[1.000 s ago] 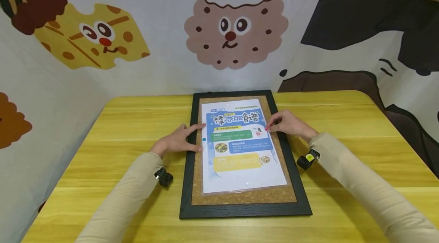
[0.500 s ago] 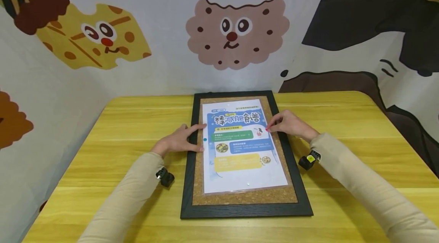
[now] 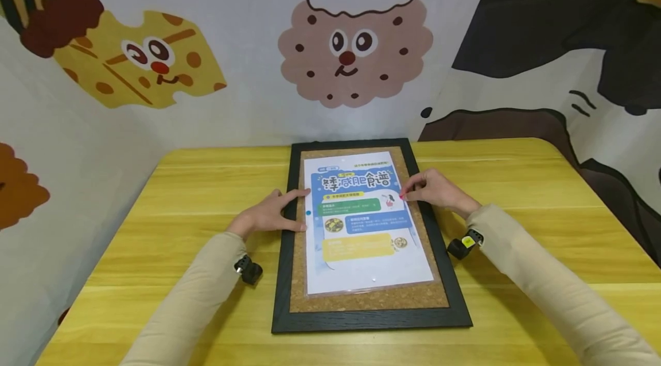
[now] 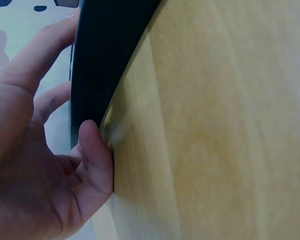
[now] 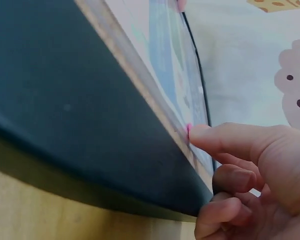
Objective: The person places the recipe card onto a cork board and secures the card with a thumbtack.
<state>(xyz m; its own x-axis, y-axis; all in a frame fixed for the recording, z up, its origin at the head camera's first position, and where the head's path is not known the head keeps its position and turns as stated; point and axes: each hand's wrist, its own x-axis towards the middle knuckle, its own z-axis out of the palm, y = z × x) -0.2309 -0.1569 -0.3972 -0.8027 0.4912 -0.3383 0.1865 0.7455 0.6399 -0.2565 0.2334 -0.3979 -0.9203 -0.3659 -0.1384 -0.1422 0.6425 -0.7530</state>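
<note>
A printed poster sheet (image 3: 341,274), glossy and lettered, lies on a cork board (image 3: 361,303) with a black frame (image 3: 372,320). My right hand (image 3: 432,189) pinches a small pinkish-red push pin (image 5: 189,128) at the sheet's right edge. Across from it, my left hand (image 3: 265,214) spreads its thumb and forefinger against the sheet's left edge. In the left wrist view, other fingers (image 4: 94,165) of that hand lie along the frame's outer side. A blue pin (image 3: 308,213) sits at the left edge between thumb and forefinger. One pale pin (image 3: 374,280) shows near the bottom edge.
The board lies flat on a yellow wood-grain table (image 3: 155,194), its far end close to a cartoon-printed wall cloth (image 3: 248,79). Black wrist cameras hang from both sleeves, the left one (image 3: 250,271) and the right one (image 3: 461,245) beside the frame.
Both hands keep their places on the sheet, and the red pin stays at the right edge. Only the head view shifts slightly.
</note>
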